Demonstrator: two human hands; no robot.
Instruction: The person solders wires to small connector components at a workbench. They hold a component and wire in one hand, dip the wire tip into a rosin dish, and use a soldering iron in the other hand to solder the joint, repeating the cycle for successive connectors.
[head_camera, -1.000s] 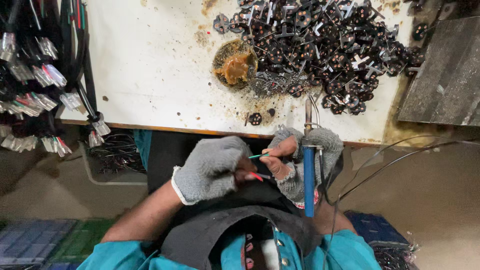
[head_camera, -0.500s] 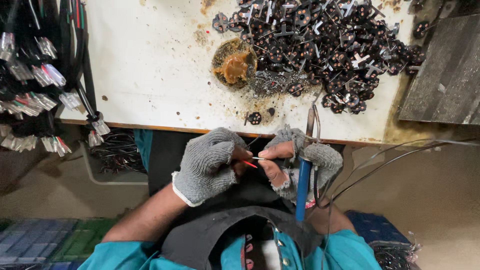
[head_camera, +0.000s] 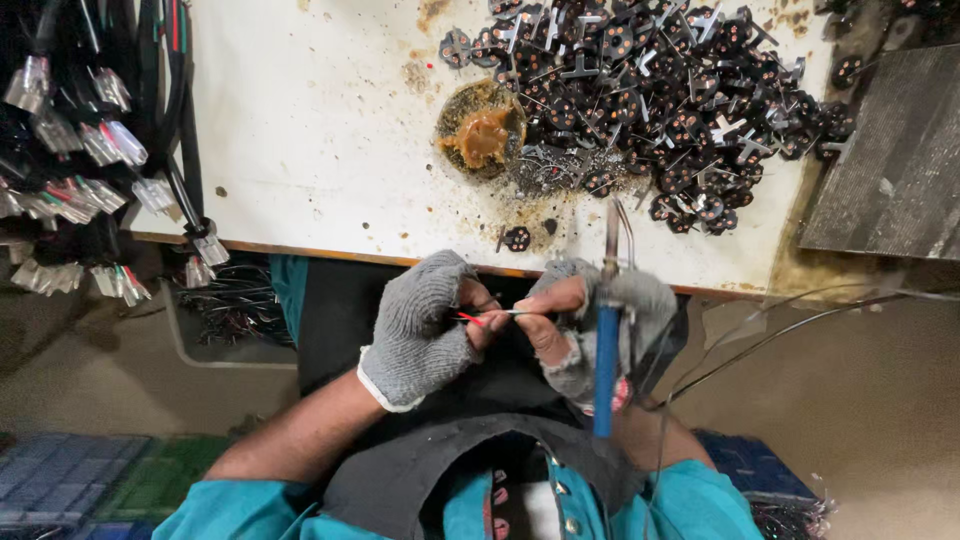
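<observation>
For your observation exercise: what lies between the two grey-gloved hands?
In the head view, a thin red wire spans the gap between the left hand and right hand, pinched by both hands' bare fingertips.

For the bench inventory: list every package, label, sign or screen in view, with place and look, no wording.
None can be made out: no package, label, sign or screen on the white table. The nearest thing is an open round tin of brown paste, upper middle, beside the pile of black parts.

A white worktable (head_camera: 300, 150), stained brown in patches, fills the upper view, its wooden front edge showing. A grey board (head_camera: 900, 160) lies at its right end. Below is a dusty tan floor (head_camera: 880, 420) (blue and green crates (head_camera: 80, 485) sit lower left). Light is even.
</observation>
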